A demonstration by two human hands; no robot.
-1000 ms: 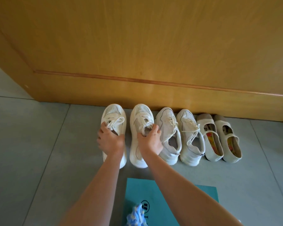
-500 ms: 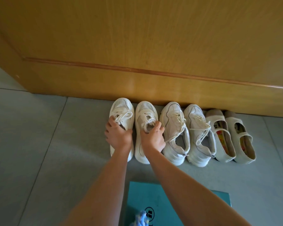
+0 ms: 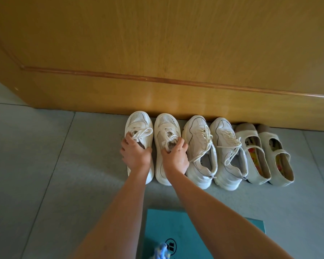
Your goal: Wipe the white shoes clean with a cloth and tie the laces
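**A:** Where are the white shoes?

**B:** They stand on the grey tiled floor (image 3: 45,165), toes against the wooden panel (image 3: 157,53), at the left end of a row of shoes. The left white shoe (image 3: 138,126) and the right white shoe (image 3: 166,125) are side by side, almost touching.

**A:** And the hands?

**B:** One is on each shoe. The left hand (image 3: 136,155) grips the left white shoe at its opening, with the fingers (image 3: 128,137) curled over the collar beside the laces. The right hand (image 3: 176,157) holds the right white shoe the same way, its fingers (image 3: 181,144) curled round the tongue and laces.

**A:** Are the laces tied?

**B:** Loops lie across both tongues. Whether they are knotted I cannot tell.

**A:** What is around them?

**B:** Just to the right is a second pair of white sneakers (image 3: 200,146) with their laces trailing. Next to those is a pair of cream strap shoes (image 3: 251,139) with patterned insoles. Nearer the person, between the forearms, a teal box (image 3: 176,227) with a dark logo lies on the floor. A blue-and-white cloth (image 3: 162,252) shows at the bottom edge, in front of the box. I cannot tell whether it rests on the box.
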